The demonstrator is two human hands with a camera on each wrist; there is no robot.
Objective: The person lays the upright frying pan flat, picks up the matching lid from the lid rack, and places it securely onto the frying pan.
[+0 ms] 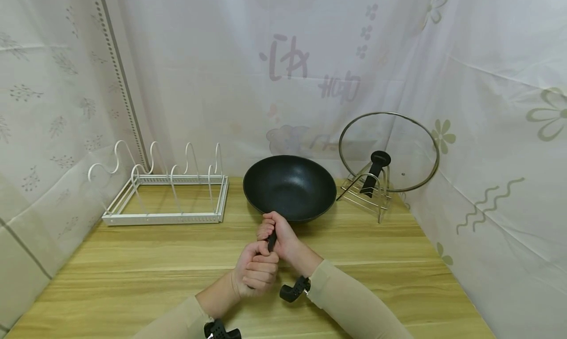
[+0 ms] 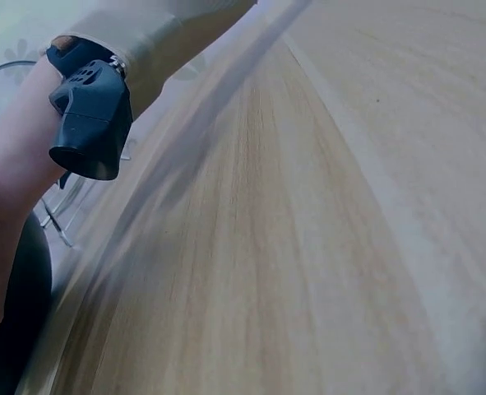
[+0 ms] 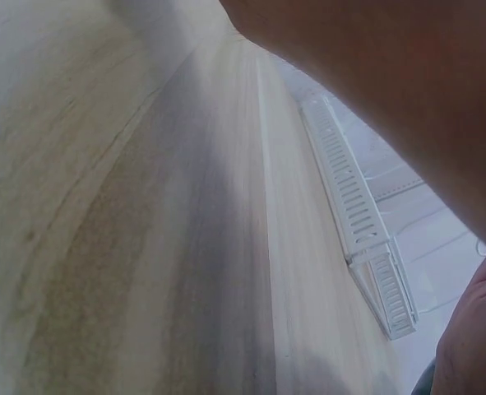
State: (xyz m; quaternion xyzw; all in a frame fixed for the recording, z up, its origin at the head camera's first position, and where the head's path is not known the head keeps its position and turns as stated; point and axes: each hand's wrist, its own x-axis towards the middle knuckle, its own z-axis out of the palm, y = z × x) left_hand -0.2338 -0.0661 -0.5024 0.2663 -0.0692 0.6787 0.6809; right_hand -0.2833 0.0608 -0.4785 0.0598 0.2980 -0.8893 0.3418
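Observation:
A black wok (image 1: pixel 290 186) stands in the middle of the head view, its handle (image 1: pixel 272 241) pointing toward me. My left hand (image 1: pixel 258 269) grips the near end of that handle, fingers curled round it. Closer to the pan, my right hand (image 1: pixel 280 234) holds the handle with its fingers wrapped over it. In the left wrist view the wok's dark side (image 2: pixel 25 304) shows at the lower left, behind part of a hand. The right wrist view has mostly the wooden table and a forearm, with a bit of hand (image 3: pixel 473 346) at the right edge.
A white wire rack (image 1: pixel 164 220) with upright loops is left of the wok. To the right, a glass lid (image 1: pixel 433 169) with a black knob leans upright in a small metal stand (image 1: pixel 381 201). Patterned cloth (image 1: pixel 212 83) hangs behind the wooden table (image 1: pixel 146 265).

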